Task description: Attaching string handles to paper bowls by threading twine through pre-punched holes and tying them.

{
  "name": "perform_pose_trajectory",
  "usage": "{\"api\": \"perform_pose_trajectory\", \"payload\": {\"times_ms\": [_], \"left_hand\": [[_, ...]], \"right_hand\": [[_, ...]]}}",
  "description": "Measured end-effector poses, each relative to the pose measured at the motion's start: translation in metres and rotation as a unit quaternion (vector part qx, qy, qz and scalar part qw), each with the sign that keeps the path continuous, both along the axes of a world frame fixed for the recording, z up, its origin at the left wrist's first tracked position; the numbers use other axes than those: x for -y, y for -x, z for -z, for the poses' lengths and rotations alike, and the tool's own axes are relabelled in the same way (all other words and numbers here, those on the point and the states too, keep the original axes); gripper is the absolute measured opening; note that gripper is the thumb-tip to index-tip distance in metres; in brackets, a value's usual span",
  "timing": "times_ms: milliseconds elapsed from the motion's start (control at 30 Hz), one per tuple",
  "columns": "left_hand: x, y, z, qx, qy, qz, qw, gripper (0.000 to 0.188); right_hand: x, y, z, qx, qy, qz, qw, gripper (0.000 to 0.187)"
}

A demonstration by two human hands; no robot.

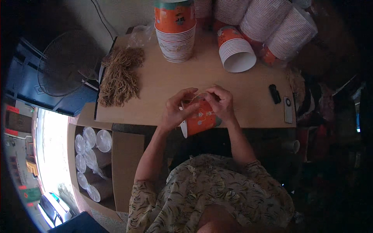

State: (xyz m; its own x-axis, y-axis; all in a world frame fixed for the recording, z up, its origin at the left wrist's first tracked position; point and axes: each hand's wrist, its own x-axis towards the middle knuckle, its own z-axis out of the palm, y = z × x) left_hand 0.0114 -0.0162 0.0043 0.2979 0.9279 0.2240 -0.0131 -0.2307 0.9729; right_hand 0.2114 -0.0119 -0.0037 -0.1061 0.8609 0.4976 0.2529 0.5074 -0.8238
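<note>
An orange paper tub (200, 119) with white drawings and a white rim lies tilted on its side at the table's near edge, its mouth toward the left. My left hand (178, 110) is bent over its rim side, thumb lying along the tub. My right hand (222, 104) is over the upper side, with thumb and forefinger pinched. A thin pale string (199, 94) runs between the fingers of both hands above the tub. Part of the string and the fingertips' exact hold are hidden.
A bundle of tan strings (121, 77) lies at the table's left. Stacked tubs (175, 35) stand at the back, beside a tipped stack (237, 54) and wrapped stacks (268, 23). A black object (274, 94) and a phone-like slab (288, 110) lie right. A carton (128, 167) holds bagged tubs.
</note>
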Motion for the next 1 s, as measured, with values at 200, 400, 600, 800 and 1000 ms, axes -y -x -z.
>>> {"api": "perform_pose_trajectory", "payload": {"times_ms": [200,400,600,800,1000], "left_hand": [[0.005,0.0,0.008,-0.037,0.017,-0.027,0.999,0.027],[0.014,-0.001,0.013,-0.066,-0.097,-0.07,0.991,0.021],[0.024,-0.003,0.002,-0.096,-0.073,-0.082,0.989,0.011],[0.028,0.0,0.01,-0.107,-0.133,-0.109,0.979,0.012],[0.027,0.009,-0.003,-0.121,-0.193,-0.064,0.972,0.019]], "right_hand": [[0.006,0.002,-0.003,0.002,0.02,-0.009,1.0,0.011],[0.014,0.0,-0.019,-0.004,0.035,-0.011,0.999,0.012],[0.024,-0.002,-0.033,0.014,0.017,-0.03,0.999,0.01],[0.03,-0.013,-0.045,-0.099,0.019,0.009,0.995,0.01],[0.029,-0.013,-0.044,-0.223,0.048,0.016,0.973,0.016]]}}
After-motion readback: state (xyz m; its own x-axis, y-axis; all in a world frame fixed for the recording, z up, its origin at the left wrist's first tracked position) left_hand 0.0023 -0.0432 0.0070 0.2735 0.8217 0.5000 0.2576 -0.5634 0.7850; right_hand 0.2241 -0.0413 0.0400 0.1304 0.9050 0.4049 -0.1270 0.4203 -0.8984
